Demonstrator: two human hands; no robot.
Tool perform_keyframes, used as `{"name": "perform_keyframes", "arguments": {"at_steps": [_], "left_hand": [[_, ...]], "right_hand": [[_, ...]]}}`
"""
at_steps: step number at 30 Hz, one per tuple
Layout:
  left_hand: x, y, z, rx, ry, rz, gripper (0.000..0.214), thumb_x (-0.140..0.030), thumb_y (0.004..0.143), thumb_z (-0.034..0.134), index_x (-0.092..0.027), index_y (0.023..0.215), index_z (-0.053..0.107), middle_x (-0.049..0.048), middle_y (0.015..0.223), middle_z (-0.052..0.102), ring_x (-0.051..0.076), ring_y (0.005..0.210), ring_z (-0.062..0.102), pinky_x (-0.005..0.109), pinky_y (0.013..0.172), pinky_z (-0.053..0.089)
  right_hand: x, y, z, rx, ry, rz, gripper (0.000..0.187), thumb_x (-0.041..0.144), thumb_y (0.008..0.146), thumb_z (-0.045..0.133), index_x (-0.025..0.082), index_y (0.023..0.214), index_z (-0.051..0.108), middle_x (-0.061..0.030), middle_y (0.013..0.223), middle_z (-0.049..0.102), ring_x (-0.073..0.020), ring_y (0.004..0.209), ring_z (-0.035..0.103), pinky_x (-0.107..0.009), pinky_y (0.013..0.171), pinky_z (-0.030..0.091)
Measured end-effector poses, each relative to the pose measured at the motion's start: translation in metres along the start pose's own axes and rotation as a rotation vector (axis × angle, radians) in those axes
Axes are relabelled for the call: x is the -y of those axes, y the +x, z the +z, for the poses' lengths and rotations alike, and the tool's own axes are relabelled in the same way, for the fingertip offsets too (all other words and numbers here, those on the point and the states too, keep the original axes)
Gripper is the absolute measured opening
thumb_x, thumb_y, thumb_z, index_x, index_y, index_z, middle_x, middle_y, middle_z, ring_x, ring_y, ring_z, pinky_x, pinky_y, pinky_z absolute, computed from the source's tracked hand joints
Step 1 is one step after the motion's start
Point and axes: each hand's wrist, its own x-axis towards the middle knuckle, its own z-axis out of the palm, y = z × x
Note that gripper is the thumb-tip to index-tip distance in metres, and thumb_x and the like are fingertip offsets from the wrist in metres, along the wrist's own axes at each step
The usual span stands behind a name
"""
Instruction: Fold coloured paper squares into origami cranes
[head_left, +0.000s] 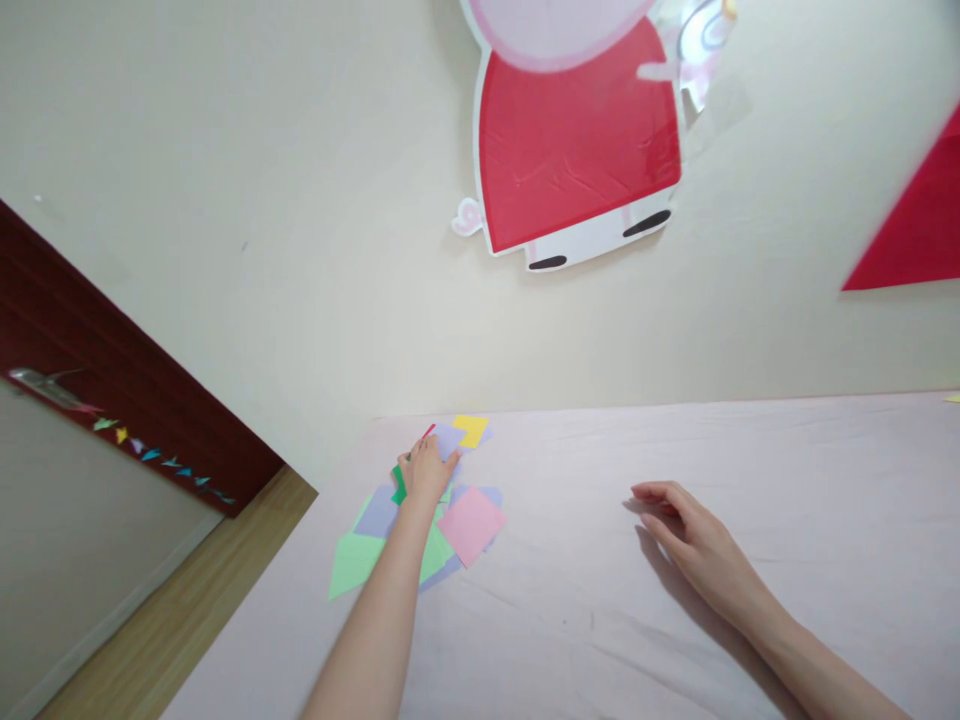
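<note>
Nearest the viewer, light-green paper pieces (352, 565) show on either side of the left forearm, on a pale pink cloth (555, 640). Left of the wrist lies a flat lavender paper sheet (375, 513); just right of it, a pink paper square (471, 527) overlaps more lavender. The loose spread probably leaves each colour within easy reach of the fingers.

The right hand (694, 535) waits well apart, holding nothing, thumb and curled fingers parted, palm turned inward, wrist low over the cloth.

The left hand (426, 472) reaches straight out, palm down, thumb splayed, fingers bent onto the papers, perhaps to steady or lift one; whether they pinch anything cannot be told. A dark-green paper piece (398, 485) shows beside it. Beyond the fingertips lie a thin red strip (428, 431) and a yellow paper square (472, 430).
</note>
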Motion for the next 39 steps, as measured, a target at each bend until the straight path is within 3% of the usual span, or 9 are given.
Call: {"name": "perform_keyframes", "arguments": {"at_steps": [9, 16, 20, 23, 25, 27, 30, 36, 39], "left_hand": [[-0.011, -0.003, -0.016, 0.023, 0.173, 0.064, 0.039, -0.035, 0.094, 0.037, -0.016, 0.107, 0.068, 0.0161, 0.099, 0.074, 0.031, 0.101, 0.065, 0.041, 0.091, 0.036], [-0.014, 0.002, -0.029, 0.033, 0.216, 0.029, 0.042, -0.029, 0.095, 0.031, -0.016, 0.106, 0.069, 0.0169, 0.097, 0.074, 0.034, 0.094, 0.067, 0.039, 0.079, 0.041], [-0.029, 0.001, -0.038, -0.125, 0.189, 0.010, 0.040, -0.031, 0.095, 0.034, -0.011, 0.115, 0.063, 0.0177, 0.100, 0.072, 0.035, 0.097, 0.065, 0.041, 0.081, 0.041], [-0.071, -0.026, -0.036, -0.278, 0.102, 0.152, 0.026, -0.023, 0.092, 0.042, -0.015, 0.106, 0.062, 0.0110, 0.114, 0.069, 0.029, 0.109, 0.060, 0.037, 0.093, 0.038], [-0.108, -0.060, -0.030, -0.242, 0.051, 0.349, 0.013, -0.022, 0.089, 0.051, -0.021, 0.098, 0.061, 0.0034, 0.113, 0.068, 0.021, 0.105, 0.060, 0.029, 0.092, 0.038], [-0.144, -0.099, -0.021, -0.164, -0.087, 0.551, 0.018, -0.015, 0.085, 0.056, -0.020, 0.103, 0.059, 0.0040, 0.099, 0.069, 0.021, 0.094, 0.061, 0.031, 0.084, 0.041], [-0.181, -0.144, -0.009, -0.077, -0.203, 0.682, 0.024, -0.008, 0.083, 0.058, -0.020, 0.104, 0.056, 0.0040, 0.097, 0.066, 0.023, 0.090, 0.060, 0.033, 0.079, 0.042], [-0.191, -0.181, -0.001, 0.012, -0.322, 0.756, 0.018, -0.008, 0.086, 0.055, -0.021, 0.097, 0.057, 0.0038, 0.095, 0.065, 0.024, 0.090, 0.059, 0.037, 0.080, 0.046], [-0.188, -0.187, 0.000, 0.023, -0.408, 0.773, 0.016, -0.007, 0.086, 0.054, -0.021, 0.092, 0.057, 0.0033, 0.092, 0.066, 0.023, 0.087, 0.060, 0.037, 0.078, 0.047]], "right_hand": [[0.012, 0.002, 0.008, 0.000, -0.012, -0.052, 0.027, 0.018, 0.077, 0.049, 0.018, 0.102, 0.060, -0.0093, 0.104, 0.066, -0.0238, 0.101, 0.061, -0.044, 0.092, 0.047], [0.017, 0.005, 0.008, -0.063, -0.001, -0.044, 0.032, 0.006, 0.073, 0.050, 0.021, 0.100, 0.059, -0.0067, 0.098, 0.067, -0.0224, 0.094, 0.061, -0.042, 0.089, 0.047], [0.016, 0.005, 0.008, -0.084, 0.023, -0.040, 0.031, 0.006, 0.074, 0.049, 0.022, 0.099, 0.058, -0.0053, 0.096, 0.067, -0.0218, 0.094, 0.061, -0.040, 0.089, 0.047], [0.015, 0.005, 0.008, -0.137, 0.074, -0.030, 0.035, 0.007, 0.075, 0.046, 0.022, 0.106, 0.055, -0.0056, 0.099, 0.065, -0.0208, 0.094, 0.061, -0.039, 0.087, 0.050], [0.017, 0.004, 0.003, -0.203, 0.104, -0.047, 0.040, 0.008, 0.075, 0.045, 0.023, 0.112, 0.052, -0.0073, 0.105, 0.062, -0.0213, 0.096, 0.060, -0.039, 0.085, 0.051], [0.022, 0.003, -0.006, -0.232, 0.052, -0.133, 0.046, 0.006, 0.074, 0.045, 0.023, 0.116, 0.050, -0.0092, 0.111, 0.058, -0.0235, 0.101, 0.057, -0.043, 0.088, 0.050], [0.027, -0.001, -0.028, -0.104, -0.094, -0.332, 0.051, 0.000, 0.072, 0.044, 0.023, 0.117, 0.051, -0.0103, 0.118, 0.058, -0.0269, 0.113, 0.051, -0.048, 0.097, 0.044], [0.016, -0.020, -0.055, 0.174, -0.362, -0.332, 0.037, -0.004, 0.075, 0.045, 0.020, 0.099, 0.060, -0.0071, 0.098, 0.066, -0.0242, 0.093, 0.055, -0.039, 0.079, 0.045], [0.005, -0.028, -0.056, 0.200, -0.412, -0.351, 0.023, 0.001, 0.081, 0.052, 0.020, 0.087, 0.062, -0.0060, 0.096, 0.067, -0.0229, 0.090, 0.057, -0.038, 0.078, 0.044]]}}
